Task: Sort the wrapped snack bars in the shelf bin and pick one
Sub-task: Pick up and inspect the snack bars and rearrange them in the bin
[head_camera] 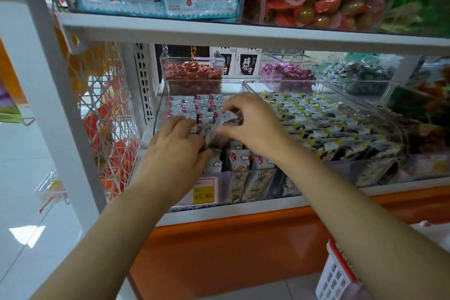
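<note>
- The right hand (253, 124) has its grip pinched on one wrapped snack bar (222, 129), held tilted just above the rows.
- The left hand (175, 146) lies on the packed snack bars (185, 105) standing in the clear bin (159, 102). Its fingertips are buried, so I cannot tell its grip.
- A yellow price tag (204, 193) sits on the bin's front.

White shelf (243, 213), snack-bar bin (225, 187), neighbouring clear bin (365, 170)

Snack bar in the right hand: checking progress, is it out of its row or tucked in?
Out: the right hand pinches the snack bar tilted above the rows in the bin.
</note>
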Demonstrator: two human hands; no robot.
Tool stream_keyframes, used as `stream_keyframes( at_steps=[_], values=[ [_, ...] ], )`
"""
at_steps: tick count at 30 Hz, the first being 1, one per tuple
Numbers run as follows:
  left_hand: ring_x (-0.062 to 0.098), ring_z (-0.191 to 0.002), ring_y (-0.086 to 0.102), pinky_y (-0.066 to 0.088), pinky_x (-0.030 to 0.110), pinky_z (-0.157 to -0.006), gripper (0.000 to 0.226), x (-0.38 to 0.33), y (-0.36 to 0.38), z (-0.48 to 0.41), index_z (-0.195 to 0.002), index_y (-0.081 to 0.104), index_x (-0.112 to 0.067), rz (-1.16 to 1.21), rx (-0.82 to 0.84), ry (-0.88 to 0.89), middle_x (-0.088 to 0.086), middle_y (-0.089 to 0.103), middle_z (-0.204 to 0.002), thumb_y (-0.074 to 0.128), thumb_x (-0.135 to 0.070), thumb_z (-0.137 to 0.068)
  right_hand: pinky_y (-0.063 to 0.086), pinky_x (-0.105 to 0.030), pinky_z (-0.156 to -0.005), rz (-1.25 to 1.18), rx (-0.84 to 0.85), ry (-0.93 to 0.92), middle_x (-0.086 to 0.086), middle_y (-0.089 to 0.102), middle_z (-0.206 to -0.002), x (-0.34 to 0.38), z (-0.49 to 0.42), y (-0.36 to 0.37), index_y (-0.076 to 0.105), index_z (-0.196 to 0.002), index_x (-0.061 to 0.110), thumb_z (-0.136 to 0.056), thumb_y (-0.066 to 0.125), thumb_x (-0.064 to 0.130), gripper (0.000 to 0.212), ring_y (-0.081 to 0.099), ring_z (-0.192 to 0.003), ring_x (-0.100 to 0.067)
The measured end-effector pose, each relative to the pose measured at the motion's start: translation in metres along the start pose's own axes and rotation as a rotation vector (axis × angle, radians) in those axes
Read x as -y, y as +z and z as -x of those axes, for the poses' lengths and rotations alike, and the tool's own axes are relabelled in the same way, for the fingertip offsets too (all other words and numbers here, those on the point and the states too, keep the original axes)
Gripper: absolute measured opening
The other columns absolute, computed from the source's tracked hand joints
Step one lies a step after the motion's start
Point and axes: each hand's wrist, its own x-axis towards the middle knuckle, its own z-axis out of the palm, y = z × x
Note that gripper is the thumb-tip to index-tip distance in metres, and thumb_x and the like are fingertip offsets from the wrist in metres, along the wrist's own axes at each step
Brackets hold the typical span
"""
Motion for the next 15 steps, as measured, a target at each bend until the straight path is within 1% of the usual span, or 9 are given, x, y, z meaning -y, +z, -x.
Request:
stream_keyframes(
  at_steps=[2, 4, 5, 7, 8, 9, 11, 12, 15],
  values=[
    [0.022, -0.138, 0.013, 0.011, 0.039, -0.114, 0.044, 0.002, -0.003, 0.001, -0.122, 0.058, -0.018, -0.063, -0.033, 0.002, 0.005, 0.034, -0.146, 0.037, -0.042, -0.092, 0.041, -0.026, -0.072, 0.078, 0.088, -0.017, -0.005, 0.057, -0.102, 0.002, -0.008, 0.009, 0.063, -0.108, 0.011, -0.076, 0.075, 0.032, 0.040, 0.054, -0.093, -0.019],
    [0.023, -0.140, 0.011, 0.005, 0.041, -0.115, 0.044, 0.005, -0.006, 0.001, -0.127, 0.054, -0.019, -0.095, -0.053, -0.019, 0.005, 0.032, -0.148, 0.038, -0.041, -0.093, 0.047, -0.035, -0.084, 0.123, 0.189, -0.005, -0.008, 0.063, -0.112, 0.004, -0.011, 0.016, 0.063, -0.113, 0.011, -0.081, 0.071, 0.033, 0.039, 0.057, -0.102, -0.025],
    [0.023, -0.141, 0.009, 0.002, 0.043, -0.116, 0.043, 0.006, -0.007, 0.001, -0.128, 0.053, -0.019, -0.099, -0.056, -0.031, 0.005, 0.030, -0.149, 0.039, -0.041, -0.094, 0.048, -0.038, -0.085, 0.160, 0.244, -0.022, -0.007, 0.065, -0.108, 0.003, -0.012, 0.020, 0.065, -0.109, 0.013, -0.084, 0.067, 0.033, 0.033, 0.057, -0.100, -0.025],
    [0.023, -0.143, 0.006, -0.002, 0.044, -0.116, 0.043, 0.009, -0.008, 0.001, -0.130, 0.051, -0.019, -0.090, -0.053, -0.043, 0.006, 0.026, -0.151, 0.040, -0.040, -0.095, 0.045, -0.037, -0.084, 0.269, 0.347, -0.087, -0.002, 0.066, -0.095, 0.003, -0.011, 0.024, 0.067, -0.102, 0.018, -0.091, 0.057, 0.033, 0.021, 0.054, -0.100, -0.023],
    [0.023, -0.143, 0.005, -0.002, 0.043, -0.115, 0.043, 0.010, -0.008, 0.002, -0.130, 0.051, -0.019, -0.082, -0.049, -0.045, 0.006, 0.025, -0.152, 0.040, -0.040, -0.095, 0.042, -0.036, -0.084, 0.307, 0.386, -0.109, -0.001, 0.064, -0.093, 0.002, -0.011, 0.026, 0.067, -0.103, 0.020, -0.094, 0.053, 0.031, 0.020, 0.051, -0.102, -0.023],
    [0.023, -0.143, 0.004, -0.002, 0.043, -0.115, 0.043, 0.010, -0.008, 0.002, -0.131, 0.051, -0.020, -0.075, -0.044, -0.047, 0.006, 0.024, -0.152, 0.040, -0.041, -0.095, 0.040, -0.036, -0.084, 0.323, 0.411, -0.119, -0.001, 0.065, -0.096, 0.002, -0.012, 0.025, 0.067, -0.107, 0.021, -0.095, 0.049, 0.028, 0.022, 0.048, -0.105, -0.023],
    [0.022, -0.143, 0.004, 0.001, 0.043, -0.115, 0.043, 0.012, -0.008, 0.002, -0.131, 0.050, -0.020, -0.063, -0.038, -0.056, 0.006, 0.024, -0.152, 0.040, -0.041, -0.095, 0.038, -0.035, -0.086, 0.311, 0.436, -0.108, -0.001, 0.066, -0.108, 0.001, -0.018, 0.022, 0.066, -0.113, 0.022, -0.095, 0.046, 0.023, 0.027, 0.048, -0.108, -0.021],
    [0.022, -0.142, 0.003, 0.002, 0.042, -0.115, 0.043, 0.013, -0.008, 0.002, -0.131, 0.050, -0.021, -0.057, -0.037, -0.060, 0.005, 0.024, -0.152, 0.040, -0.040, -0.095, 0.041, -0.034, -0.087, 0.269, 0.435, -0.083, 0.000, 0.067, -0.111, 0.000, -0.021, 0.019, 0.067, -0.113, 0.022, -0.094, 0.046, 0.021, 0.028, 0.052, -0.107, -0.021],
    [0.021, -0.142, 0.004, 0.003, 0.040, -0.116, 0.041, 0.016, -0.010, 0.002, -0.132, 0.049, -0.021, -0.011, -0.047, -0.068, 0.005, 0.024, -0.152, 0.042, -0.037, -0.095, 0.052, -0.039, -0.082, 0.072, 0.306, 0.016, -0.003, 0.068, -0.110, -0.002, -0.030, 0.016, 0.070, -0.102, 0.017, -0.091, 0.049, 0.010, 0.025, 0.064, -0.091, -0.024]
  ],
)
